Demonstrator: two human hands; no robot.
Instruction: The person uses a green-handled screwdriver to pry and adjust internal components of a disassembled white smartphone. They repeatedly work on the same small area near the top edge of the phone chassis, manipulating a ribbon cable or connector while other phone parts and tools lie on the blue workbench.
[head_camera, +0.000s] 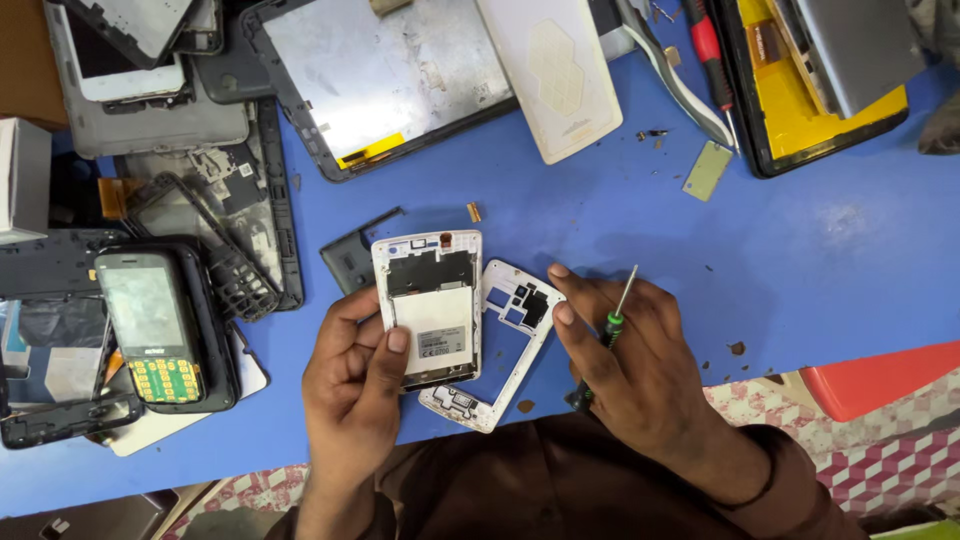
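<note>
my left hand (350, 375) grips an opened white phone body (430, 305) at centre frame, fingers closed round its left edge, thumb on its lower face. my right hand (630, 365) is closed round a small green-handled screwdriver (612, 325), two fingertips touching the detached white phone frame (505, 345) lying just beside the body on the blue table (800, 250). a keypad phone (150, 325) lies at left.

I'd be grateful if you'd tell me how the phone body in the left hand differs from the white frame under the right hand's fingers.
The phone body is filled, with a dark board and pale battery; the white frame is a hollow shell showing blue table through it. The body stands straight in the left hand; the frame lies tilted, touched by the right hand, which also holds a screwdriver. Both are white-edged.
</note>
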